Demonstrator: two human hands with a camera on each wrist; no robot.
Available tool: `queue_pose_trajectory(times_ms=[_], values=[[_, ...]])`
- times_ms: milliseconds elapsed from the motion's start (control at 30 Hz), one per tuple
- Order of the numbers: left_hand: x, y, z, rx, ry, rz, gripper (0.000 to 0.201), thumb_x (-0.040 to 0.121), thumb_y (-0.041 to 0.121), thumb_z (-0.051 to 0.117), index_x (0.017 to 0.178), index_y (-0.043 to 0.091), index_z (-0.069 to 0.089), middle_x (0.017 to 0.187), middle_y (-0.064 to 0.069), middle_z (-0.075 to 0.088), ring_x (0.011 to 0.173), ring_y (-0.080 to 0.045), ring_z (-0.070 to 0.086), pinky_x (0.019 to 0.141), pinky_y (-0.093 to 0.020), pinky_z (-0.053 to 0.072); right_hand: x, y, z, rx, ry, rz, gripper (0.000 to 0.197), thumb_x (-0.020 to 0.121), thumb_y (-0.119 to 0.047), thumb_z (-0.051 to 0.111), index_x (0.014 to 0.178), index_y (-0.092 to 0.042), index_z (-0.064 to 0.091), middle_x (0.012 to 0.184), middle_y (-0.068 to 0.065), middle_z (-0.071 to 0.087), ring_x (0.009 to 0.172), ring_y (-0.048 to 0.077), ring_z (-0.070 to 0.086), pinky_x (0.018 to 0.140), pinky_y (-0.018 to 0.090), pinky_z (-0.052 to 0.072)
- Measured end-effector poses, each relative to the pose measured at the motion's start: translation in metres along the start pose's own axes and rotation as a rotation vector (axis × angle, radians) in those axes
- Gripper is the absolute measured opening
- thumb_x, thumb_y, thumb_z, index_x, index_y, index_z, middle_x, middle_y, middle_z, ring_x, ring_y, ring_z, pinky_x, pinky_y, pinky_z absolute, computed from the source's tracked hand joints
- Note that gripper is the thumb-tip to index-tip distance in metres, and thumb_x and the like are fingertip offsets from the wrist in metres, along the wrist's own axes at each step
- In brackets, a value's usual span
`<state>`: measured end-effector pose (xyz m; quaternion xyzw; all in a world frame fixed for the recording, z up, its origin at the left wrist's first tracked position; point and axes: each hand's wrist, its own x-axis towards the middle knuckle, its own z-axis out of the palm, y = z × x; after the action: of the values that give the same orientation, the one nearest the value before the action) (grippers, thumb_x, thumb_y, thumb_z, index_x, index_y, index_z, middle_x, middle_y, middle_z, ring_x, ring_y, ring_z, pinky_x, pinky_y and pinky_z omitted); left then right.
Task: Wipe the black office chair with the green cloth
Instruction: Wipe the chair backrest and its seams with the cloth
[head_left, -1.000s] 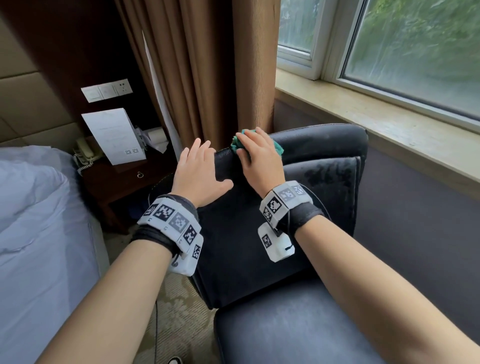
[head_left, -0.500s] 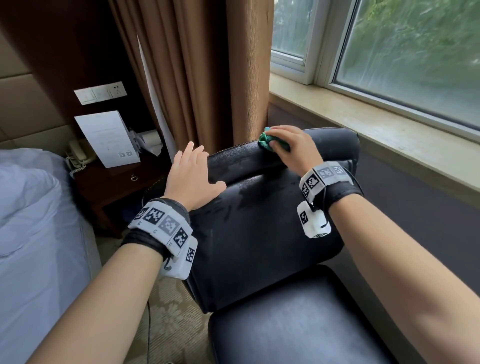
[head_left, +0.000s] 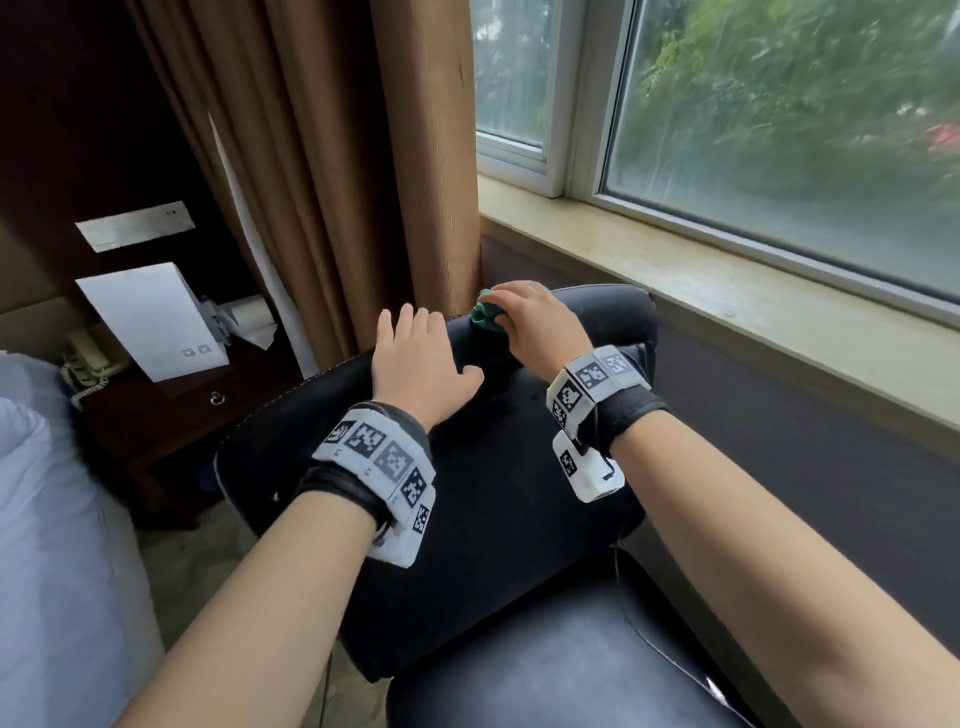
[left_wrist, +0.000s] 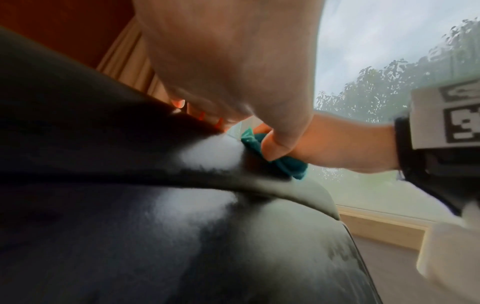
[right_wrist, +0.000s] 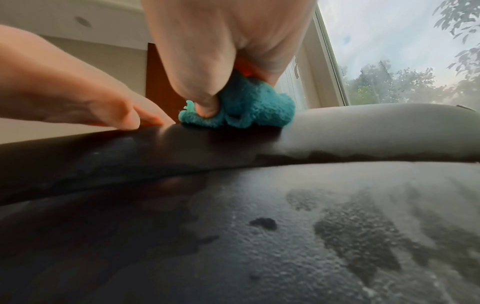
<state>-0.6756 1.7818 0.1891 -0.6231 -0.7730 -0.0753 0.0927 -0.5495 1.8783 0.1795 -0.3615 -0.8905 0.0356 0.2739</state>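
- I see my right hand (head_left: 537, 325) clenched over the bunched green terry cloth (head_left: 484, 318), thumb (right_wrist: 205, 96) dug into its folds, holding it down on the rounded top edge of the black leather office chair (head_left: 488, 499)
- In the head view the cloth pokes out at about 9 o'clock from my right knuckles, most of it hidden under the palm; it sits at 12 o'clock on the backrest, close to the brown pleated curtain (head_left: 332, 171)
- My left hand (head_left: 418, 364) lies flat on the same top edge, fingers straight and spread, gripping nothing, just at 8 o'clock of the cloth; from the right wrist its fingertips (right_wrist: 145, 119) stop just short of the cloth without touching
- The cloth looks teal-green, fluffy and looped, crumpled into a wad with a small tag-like corner sticking up on its left side
- The chair's padding is glossy, fine-grained leather; the backrest panel carries dark blotchy patches against a paler, hazy film, and the top roll to the right of the cloth looks dull grey, while the part under my left hand is darker
- At 3 o'clock of the chair runs a beige stone windowsill (head_left: 753, 291); at 9 o'clock a dark wooden nightstand (head_left: 171, 415) and a white bed (head_left: 47, 519)
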Motion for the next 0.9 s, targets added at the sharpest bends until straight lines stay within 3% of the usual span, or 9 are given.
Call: queue_pose_trajectory(times_ms=[167,367,633,767,900], values=[[0.002,-0.004,0.002,0.057,-0.003,0.042,0.063,0.084,0.049,0.049,0.133,0.009,0.041,0.137,-0.006,0.046,0.134,-0.024,0.031,0.115,-0.044,0.009,-0.005,0.043,-0.014,0.027,0.06,0.174,0.033,0.09,-0.002,0.047,0.117,-0.013,0.062,0.123,0.006,0.058,0.118,0.026,0.047,0.099,0.037,0.039],[0.008,0.002,0.008,0.036,-0.022,0.067,0.078,0.084,0.051,0.052,0.143,0.006,0.028,0.153,-0.01,0.026,0.143,-0.026,0.014,0.116,-0.041,0.01,-0.01,0.067,-0.024,0.059,0.127,0.328,0.031,0.091,-0.003,0.046,0.117,-0.008,0.062,0.126,0.009,0.057,0.12,0.027,0.045,0.1,0.03,0.031],[0.011,0.008,0.013,0.106,0.016,0.048,0.084,0.081,0.058,0.052,0.142,0.005,0.028,0.152,-0.011,0.027,0.142,-0.028,0.018,0.116,-0.041,0.009,0.002,0.029,-0.005,0.046,0.065,0.193,0.032,0.09,-0.001,0.045,0.118,-0.007,0.06,0.123,0.008,0.056,0.119,0.024,0.043,0.1,0.029,0.029],[0.01,0.013,0.011,0.204,0.026,0.047,0.08,0.08,0.059,0.049,0.136,0.004,0.034,0.144,-0.013,0.036,0.136,-0.029,0.028,0.115,-0.043,0.013,0.001,0.048,-0.02,0.055,-0.018,0.175,0.03,0.093,-0.009,0.045,0.12,-0.012,0.06,0.122,0.007,0.057,0.117,0.025,0.047,0.1,0.037,0.036],[0.011,0.013,0.012,0.216,0.015,0.061,0.079,0.081,0.056,0.049,0.137,0.004,0.032,0.148,-0.013,0.031,0.138,-0.028,0.024,0.115,-0.044,0.01,-0.005,0.082,-0.035,0.032,0.011,0.266,0.029,0.093,-0.011,0.046,0.119,-0.011,0.061,0.12,0.01,0.06,0.113,0.029,0.052,0.098,0.035,0.039]])
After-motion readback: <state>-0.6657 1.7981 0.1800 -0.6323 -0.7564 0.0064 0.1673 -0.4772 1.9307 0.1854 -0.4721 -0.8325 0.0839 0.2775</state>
